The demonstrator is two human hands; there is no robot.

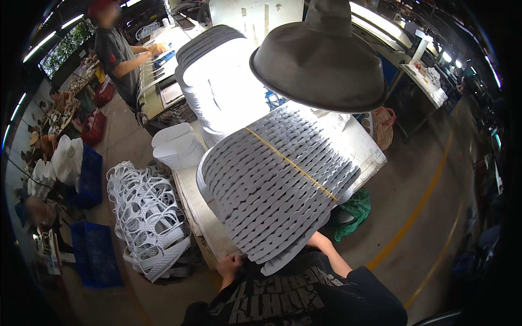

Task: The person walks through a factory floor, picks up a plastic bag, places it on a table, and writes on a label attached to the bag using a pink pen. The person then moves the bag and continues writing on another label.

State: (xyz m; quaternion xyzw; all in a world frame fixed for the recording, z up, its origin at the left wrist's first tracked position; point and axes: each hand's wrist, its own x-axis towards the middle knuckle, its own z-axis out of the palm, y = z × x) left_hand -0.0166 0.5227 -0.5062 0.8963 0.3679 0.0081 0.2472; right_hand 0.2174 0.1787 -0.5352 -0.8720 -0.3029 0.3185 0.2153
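A large bundle of grey, wavy-edged sole sheets (272, 190) lies tilted on the worktable in front of me, with a yellow band (292, 164) across it. My left hand (229, 265) is by the near left corner of the bundle, at the table's front edge. Its fingers are curled closed, and whatever they may hold is hidden. Close against the bundle's near right side is my right hand (317, 239); its fingers are out of sight behind the sheets. Beyond the bundle stands a tall stack of pale sole sheets (217, 70), brightly lit.
A dark lamp shade (321, 65) hangs low over the worktable (370, 146). White sole pieces (176, 146) sit at its left edge. White strappy shoe uppers (149, 217) are heaped on the left, near blue crates (97, 254). Green cloth (353, 214) hangs at the right. A co-worker (117, 60) stands far left.
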